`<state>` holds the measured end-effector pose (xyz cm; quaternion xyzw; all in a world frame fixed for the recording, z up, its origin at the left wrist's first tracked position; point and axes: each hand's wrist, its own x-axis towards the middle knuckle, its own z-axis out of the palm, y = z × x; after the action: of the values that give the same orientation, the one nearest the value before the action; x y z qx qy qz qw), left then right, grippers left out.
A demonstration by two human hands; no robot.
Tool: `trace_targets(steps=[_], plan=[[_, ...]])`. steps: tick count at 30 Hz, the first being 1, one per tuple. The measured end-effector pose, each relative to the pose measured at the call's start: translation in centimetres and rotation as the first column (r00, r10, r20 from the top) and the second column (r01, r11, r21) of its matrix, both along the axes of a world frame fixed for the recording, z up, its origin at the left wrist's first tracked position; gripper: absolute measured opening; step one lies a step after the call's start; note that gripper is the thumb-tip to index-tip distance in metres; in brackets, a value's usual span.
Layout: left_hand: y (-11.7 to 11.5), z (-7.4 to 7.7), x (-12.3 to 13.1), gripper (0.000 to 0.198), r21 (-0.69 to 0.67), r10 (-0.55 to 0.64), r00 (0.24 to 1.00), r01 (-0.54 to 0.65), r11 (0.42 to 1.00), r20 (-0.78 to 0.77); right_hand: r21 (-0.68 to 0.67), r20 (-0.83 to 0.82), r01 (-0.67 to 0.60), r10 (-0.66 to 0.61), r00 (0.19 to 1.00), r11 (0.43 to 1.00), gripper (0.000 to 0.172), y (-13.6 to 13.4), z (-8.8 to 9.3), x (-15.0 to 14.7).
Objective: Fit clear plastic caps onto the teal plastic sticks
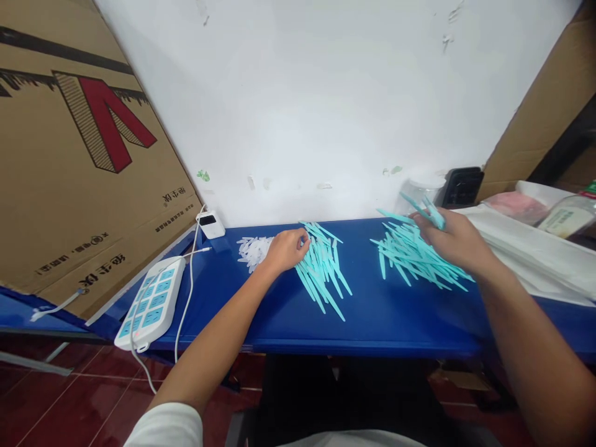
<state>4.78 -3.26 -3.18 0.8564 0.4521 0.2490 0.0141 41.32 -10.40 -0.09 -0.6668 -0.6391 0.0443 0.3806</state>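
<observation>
My left hand (286, 249) is between a small heap of whitish translucent pieces (254, 251) and a pile of slim teal pointed sticks (321, 267). Its fingers curl closed at the edge of the teal pile; what they hold, if anything, is hidden. Over a second pile of teal sticks (412, 261), my right hand (449, 236) grips several teal sticks (434, 214) that poke up past its fingers, slightly blurred. Both piles lie loose on the blue tabletop (361, 298), most tips pointing toward me.
A power strip (153, 304) with white cables lies at the left, near a small white device (210, 225). Cardboard (84, 155) stands beyond it. At the right are a clear container (421, 189), a black object (462, 186), white packaging (535, 248) and a bottle (565, 214). A white wall closes the back.
</observation>
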Motion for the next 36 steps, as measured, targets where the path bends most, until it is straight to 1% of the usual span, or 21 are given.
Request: trace_targets(steps=[4,7,9,11,12,14,17,18,19,20,21,22,23,24,25,26,28,30,32,34,36], plan=[[-0.5,0.1,0.5,0.028,-0.043,-0.041,0.995,0.045,0.998,0.09,-0.112,-0.094,-0.137,0.127,0.988,0.984,0.054,-1.0,0.4,-1.0],[-1.4,0.2,1.3,0.043,-0.111,-0.12,0.956,0.154,0.982,0.269,-0.186,-0.153,-0.296,0.27,0.951,0.937,0.057,-2.0,0.7,-2.6],[-2.1,0.3,2.0,0.05,-0.199,-0.196,0.893,0.295,0.935,0.405,-0.206,-0.174,-0.402,0.371,0.912,0.892,0.057,-2.6,0.9,-3.8],[-2.7,0.4,2.7,0.054,-0.287,-0.254,0.822,0.44,0.851,0.509,-0.213,-0.168,-0.461,0.432,0.886,0.862,0.057,-3.0,1.0,-5.1],[-2.9,0.4,3.0,0.055,-0.316,-0.268,0.794,0.491,0.812,0.545,-0.215,-0.163,-0.474,0.447,0.879,0.854,0.057,-3.2,1.1,-5.6],[-3.2,0.5,3.4,0.054,-0.348,-0.273,0.762,0.542,0.765,0.587,-0.222,-0.16,-0.492,0.466,0.87,0.842,0.057,-3.3,1.1,-6.2],[-3.0,0.7,3.4,0.053,-0.381,-0.231,0.75,0.545,0.747,0.619,-0.217,-0.168,-0.519,0.492,0.854,0.827,0.057,-3.2,0.9,-5.8],[-2.7,0.8,3.1,0.052,-0.387,-0.197,0.75,0.526,0.757,0.632,-0.209,-0.168,-0.516,0.489,0.856,0.831,0.056,-3.1,0.8,-5.2],[-2.3,0.9,2.7,0.052,-0.383,-0.158,0.753,0.489,0.783,0.638,-0.195,-0.157,-0.488,0.464,0.872,0.851,0.057,-3.0,0.7,-4.4],[-1.9,1.2,2.1,0.051,-0.364,-0.12,0.767,0.43,0.826,0.631,-0.179,-0.135,-0.432,0.413,0.901,0.884,0.056,-2.8,0.5,-3.5],[-1.4,1.4,1.3,0.05,-0.327,-0.085,0.795,0.342,0.881,0.601,-0.157,-0.096,-0.349,0.337,0.936,0.924,0.056,-2.6,0.2,-2.4],[-0.9,1.7,0.5,0.049,-0.268,-0.058,0.847,0.231,0.935,0.529,-0.136,-0.033,-0.222,0.22,0.975,0.965,0.054,-2.3,-0.2,-1.3],[-0.4,1.9,-0.3,0.048,-0.167,-0.017,0.911,0.094,0.981,0.412,-0.126,0.032,-0.095,0.1,0.995,0.987,0.05,-2.1,-0.6,-0.1],[0.0,2.1,-1.1,0.045,-0.061,0.063,0.96,-0.048,0.997,0.273,-0.136,0.099,0.001,0.013,0.995,0.991,0.044,-1.8,-1.2,1.0],[0.3,2.3,-1.8,0.041,0.018,0.169,0.975,-0.173,0.985,0.142,-0.135,0.178,0.093,-0.068,0.982,0.986,0.04,-1.6,-1.8,2.0],[0.6,2.4,-2.3,0.038,0.072,0.269,0.963,-0.271,0.96,0.031,-0.123,0.254,0.177,-0.141,0.957,0.977,0.037,-1.4,-2.4,2.8],[0.9,2.4,-2.9,0.032,0.115,0.412,0.9,-0.399,0.91,-0.14,-0.095,0.38,0.29,-0.235,0.895,0.952,0.039,-1.3,-3.7,4.0],[1.1,2.1,-3.0,0.031,0.112,0.465,0.85,-0.451,0.885,-0.247,-0.068,0.452,0.339,-0.274,0.849,0.938,0.045,-1.3,-4.6,4.6],[1.2,1.9,-3.1,0.031,0.104,0.482,0.821,-0.474,0.874,-0.306,-0.032,0.479,0.358,-0.3,0.825,0.933,0.048,-1.4,-4.9,4.9],[1.4,1.7,-3.3,0.03,0.093,0.493,0.803,-0.492,0.865,-0.336,0.012,0.469,0.379,-0.34,0.815,0.925,0.05,-1.5,-4.7,4.8],[1.5,1.6,-3.7,0.027,0.089,0.505,0.79,-0.508,0.857,-0.348,0.019,0.424,0.375,-0.348,0.836,0.927,0.049,-1.6,-4.2,4.4]])
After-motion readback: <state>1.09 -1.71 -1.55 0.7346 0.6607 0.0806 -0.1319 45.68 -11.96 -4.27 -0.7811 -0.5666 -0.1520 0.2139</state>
